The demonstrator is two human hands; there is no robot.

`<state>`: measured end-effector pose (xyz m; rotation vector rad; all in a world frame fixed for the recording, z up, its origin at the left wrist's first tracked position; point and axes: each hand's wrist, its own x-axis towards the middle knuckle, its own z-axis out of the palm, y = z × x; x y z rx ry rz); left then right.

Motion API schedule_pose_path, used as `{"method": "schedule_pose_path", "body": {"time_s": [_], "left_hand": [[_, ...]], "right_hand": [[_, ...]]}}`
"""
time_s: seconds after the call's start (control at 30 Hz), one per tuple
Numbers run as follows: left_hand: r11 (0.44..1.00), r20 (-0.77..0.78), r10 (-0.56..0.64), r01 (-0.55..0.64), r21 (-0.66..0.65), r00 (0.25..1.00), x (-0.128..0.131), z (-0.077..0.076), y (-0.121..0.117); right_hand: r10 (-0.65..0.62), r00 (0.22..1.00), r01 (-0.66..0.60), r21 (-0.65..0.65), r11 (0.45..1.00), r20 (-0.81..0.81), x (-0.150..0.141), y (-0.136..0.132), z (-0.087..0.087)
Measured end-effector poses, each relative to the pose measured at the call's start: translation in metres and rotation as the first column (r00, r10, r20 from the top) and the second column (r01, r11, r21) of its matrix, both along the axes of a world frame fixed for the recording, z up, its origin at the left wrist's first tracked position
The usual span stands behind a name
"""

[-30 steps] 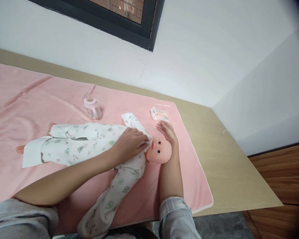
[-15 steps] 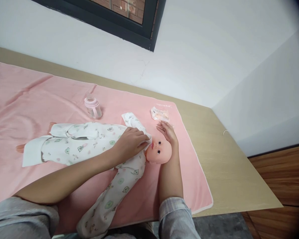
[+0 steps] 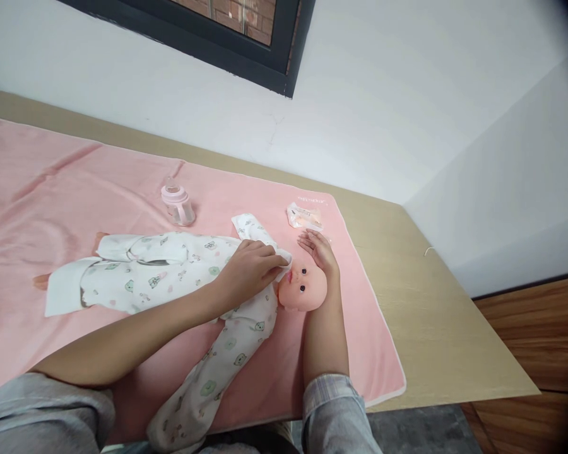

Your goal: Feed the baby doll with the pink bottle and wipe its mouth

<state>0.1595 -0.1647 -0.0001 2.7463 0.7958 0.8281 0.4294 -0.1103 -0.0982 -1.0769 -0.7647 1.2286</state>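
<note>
A baby doll (image 3: pixel 310 290) lies on its back on a pink blanket (image 3: pixel 89 189), its head to the right. It wears a white printed sleepsuit (image 3: pixel 165 277). Across its chest reaches my left hand (image 3: pixel 253 265), with a small piece of white cloth (image 3: pixel 285 258) pinched at the doll's mouth and chin. Whether that cloth is loose or part of the collar I cannot tell. My right hand (image 3: pixel 318 250) rests open beyond the head, fingers stretched out on the blanket, and the crown of the head lies against that forearm.
A pink-topped baby bottle (image 3: pixel 178 205) stands on the blanket behind the doll. Near my right fingers lies a small clear packet (image 3: pixel 304 216). The wooden table (image 3: pixel 421 302) extends past the blanket on the right, with a white wall (image 3: pixel 350 126) behind.
Almost nothing differs. The white cloth at the doll's mouth is lifted slightly in my left fingers; my right hand stays in place.
</note>
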Motion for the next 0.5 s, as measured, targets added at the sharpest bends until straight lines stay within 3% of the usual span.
{"method": "schedule_pose_path", "body": {"time_s": [0.27, 0.5], "left_hand": [[0.984, 0.052, -0.085, 0.092, -0.155, 0.995, 0.0011, 0.0046, -0.0095], [0.981, 0.049, -0.108, 0.115, -0.155, 0.993, 0.0017, 0.0003, -0.0095]], "right_hand": [[0.000, 1.000, 0.000, -0.005, 1.000, -0.007, 0.0002, 0.0007, -0.0005], [-0.012, 1.000, 0.012, -0.017, 1.000, -0.010, -0.0008, 0.0010, 0.0008]]}}
